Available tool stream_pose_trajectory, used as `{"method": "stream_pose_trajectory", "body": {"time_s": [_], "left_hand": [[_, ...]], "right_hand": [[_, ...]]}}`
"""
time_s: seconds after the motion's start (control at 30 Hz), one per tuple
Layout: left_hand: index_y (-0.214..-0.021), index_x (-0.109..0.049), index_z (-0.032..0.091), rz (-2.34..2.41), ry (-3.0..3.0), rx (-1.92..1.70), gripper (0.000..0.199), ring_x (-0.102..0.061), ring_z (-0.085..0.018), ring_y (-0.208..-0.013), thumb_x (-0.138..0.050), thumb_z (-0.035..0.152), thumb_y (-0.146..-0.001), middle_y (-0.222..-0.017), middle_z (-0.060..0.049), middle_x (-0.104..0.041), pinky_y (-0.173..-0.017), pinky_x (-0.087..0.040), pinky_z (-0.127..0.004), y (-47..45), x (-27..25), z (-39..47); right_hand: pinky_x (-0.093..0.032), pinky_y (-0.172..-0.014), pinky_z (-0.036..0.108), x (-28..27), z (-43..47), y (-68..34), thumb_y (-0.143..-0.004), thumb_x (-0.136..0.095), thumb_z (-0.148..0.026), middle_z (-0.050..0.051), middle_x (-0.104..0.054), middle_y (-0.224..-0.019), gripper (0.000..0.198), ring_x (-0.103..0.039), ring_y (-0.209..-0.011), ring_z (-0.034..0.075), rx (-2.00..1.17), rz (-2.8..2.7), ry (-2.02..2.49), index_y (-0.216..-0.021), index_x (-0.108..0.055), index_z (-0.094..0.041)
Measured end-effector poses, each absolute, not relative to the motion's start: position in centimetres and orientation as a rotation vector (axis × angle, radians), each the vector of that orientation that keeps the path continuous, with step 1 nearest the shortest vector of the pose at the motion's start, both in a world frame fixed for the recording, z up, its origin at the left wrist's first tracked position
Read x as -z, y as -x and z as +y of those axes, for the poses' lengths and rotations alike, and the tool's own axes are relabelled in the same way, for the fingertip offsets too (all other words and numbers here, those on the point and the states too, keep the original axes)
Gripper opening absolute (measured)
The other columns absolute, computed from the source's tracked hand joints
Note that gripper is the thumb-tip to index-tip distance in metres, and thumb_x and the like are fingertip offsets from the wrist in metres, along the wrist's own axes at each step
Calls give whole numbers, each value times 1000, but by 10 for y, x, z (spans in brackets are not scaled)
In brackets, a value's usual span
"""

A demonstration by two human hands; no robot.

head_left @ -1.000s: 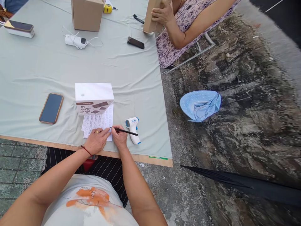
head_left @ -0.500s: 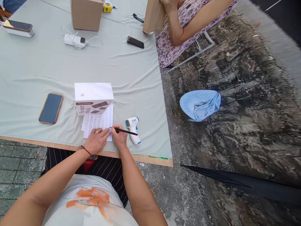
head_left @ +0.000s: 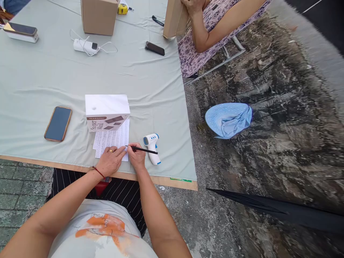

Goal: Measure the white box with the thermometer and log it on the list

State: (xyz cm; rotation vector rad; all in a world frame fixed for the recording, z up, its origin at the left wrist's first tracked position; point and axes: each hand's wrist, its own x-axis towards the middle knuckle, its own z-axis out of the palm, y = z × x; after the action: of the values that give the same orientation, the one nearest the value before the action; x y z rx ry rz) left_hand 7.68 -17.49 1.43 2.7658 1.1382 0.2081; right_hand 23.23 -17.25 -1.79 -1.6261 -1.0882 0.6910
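Observation:
My right hand (head_left: 136, 156) is closed round a black pen (head_left: 146, 150), its tip down at the paper. Flat on the sheets, with fingers stretched out, lies my left hand (head_left: 110, 160), close to the pen tip. The paper sheets (head_left: 111, 140) carry dense rows of small writing, too fine to read. A white box (head_left: 107, 104) marked "Super Meal" stands on their far end and hides part of them. Just right of my right hand, a white and blue infrared thermometer (head_left: 152, 147) lies on the cloth.
A phone (head_left: 58, 123) in a brown case lies to the left on the tablecloth (head_left: 67, 79). Farther back are a white device with a cable (head_left: 85, 46), a cardboard box (head_left: 98, 18) and a dark phone (head_left: 154, 48). Another person's hand (head_left: 194, 6) holds a carton (head_left: 174, 19) at the right edge.
Hardly anything differs. The pen has tilted very slightly in my right hand, and the other person's hand has shifted a little on the carton.

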Motion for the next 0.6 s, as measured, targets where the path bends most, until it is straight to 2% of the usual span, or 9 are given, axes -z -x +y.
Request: {"method": "stream_pose_trajectory", "body": {"time_s": [0.6], "left_hand": [[-131, -56, 24, 1140, -2774, -211, 40, -55, -25, -109, -43, 19, -94, -143, -7, -55, -86, -40, -40, -76, -14, -175]], "right_hand": [[-49, -60, 29, 21, -172, -231, -72, -53, -37, -1, -62, -64, 18, -54, -60, 15, -660, -1057, 1649, -71, -61, -20]]}}
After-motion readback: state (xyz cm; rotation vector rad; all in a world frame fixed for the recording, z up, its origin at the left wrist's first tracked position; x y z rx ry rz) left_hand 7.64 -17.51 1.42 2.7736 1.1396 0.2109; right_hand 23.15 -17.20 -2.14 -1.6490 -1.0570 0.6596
